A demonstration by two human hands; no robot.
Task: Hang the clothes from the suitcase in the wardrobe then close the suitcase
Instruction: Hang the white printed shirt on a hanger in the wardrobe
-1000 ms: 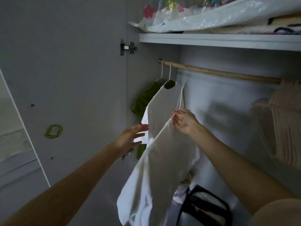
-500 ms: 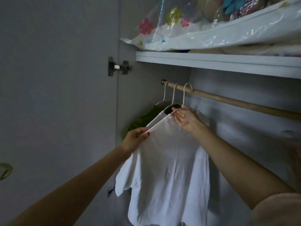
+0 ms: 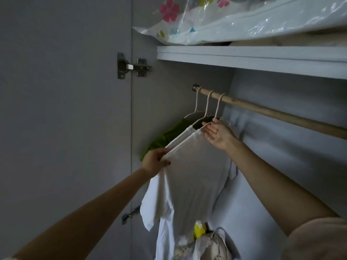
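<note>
A white shirt (image 3: 195, 171) hangs on a pale hanger (image 3: 218, 106) whose hook sits over the wooden rail (image 3: 281, 114) in the wardrobe. My left hand (image 3: 155, 162) pinches the shirt's near shoulder edge. My right hand (image 3: 218, 133) is by the hanger's neck, fingers nearly straight and touching it. Two more hangers hook onto the rail to the left, one with a second white garment (image 3: 180, 136), the far one with a green garment (image 3: 167, 136). The suitcase is out of view.
The open wardrobe door (image 3: 65, 119) with its hinge (image 3: 131, 65) stands at left. A shelf (image 3: 253, 57) above the rail carries a flowered plastic bag (image 3: 234, 21). Bags and bundles (image 3: 206, 241) lie on the wardrobe floor below the shirt.
The hanger with the white shirt went up from below the rail and now hooks over it. My left hand took hold of the shirt's shoulder. My right hand's fingers have loosened.
</note>
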